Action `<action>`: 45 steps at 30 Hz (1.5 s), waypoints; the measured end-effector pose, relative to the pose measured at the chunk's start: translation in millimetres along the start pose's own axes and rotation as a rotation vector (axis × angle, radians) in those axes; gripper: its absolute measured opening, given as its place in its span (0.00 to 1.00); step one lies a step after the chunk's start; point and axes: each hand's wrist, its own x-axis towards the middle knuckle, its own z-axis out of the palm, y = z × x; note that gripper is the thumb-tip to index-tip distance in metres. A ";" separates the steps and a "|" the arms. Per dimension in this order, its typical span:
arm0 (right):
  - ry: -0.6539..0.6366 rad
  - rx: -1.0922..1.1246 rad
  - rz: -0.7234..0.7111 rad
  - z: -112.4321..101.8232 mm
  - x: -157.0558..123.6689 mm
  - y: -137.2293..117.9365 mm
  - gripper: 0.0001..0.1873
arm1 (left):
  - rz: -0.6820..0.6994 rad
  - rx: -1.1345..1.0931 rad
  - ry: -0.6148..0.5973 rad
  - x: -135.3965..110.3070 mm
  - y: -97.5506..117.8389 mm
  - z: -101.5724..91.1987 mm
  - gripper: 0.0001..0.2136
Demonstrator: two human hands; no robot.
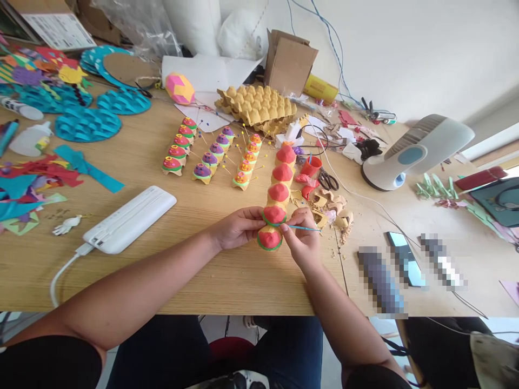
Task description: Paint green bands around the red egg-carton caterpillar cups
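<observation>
A yellow egg-carton strip (279, 190) stretches away from me, its bumps capped with red clay-like material. Bands of green ring the two nearest bumps. My left hand (242, 227) grips the strip's left edge near its close end, fingers pinched. On the other side, my right hand (302, 235) pinches a thin blue stick-like tool (307, 228). The tool's tip touches the strip between the two nearest bumps. Beyond and to the left stand three finished-looking strips: a red one (181, 145), a purple one (217, 154) and an orange one (248, 161), with pins sticking out near them.
Carton scraps (334, 208), black scissors (327, 180) and a red paint-pot-like cup (311, 165) lie right of the strip. A white power bank (130, 219) with a cable is at left. Egg trays (257, 105) sit behind; a fan (409, 154) and phone (405, 259) at right.
</observation>
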 end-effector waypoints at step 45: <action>0.046 0.201 0.271 0.0 -1.4 -30.6 0.18 | -0.027 0.019 0.076 4.6 -1.7 -9.2 0.13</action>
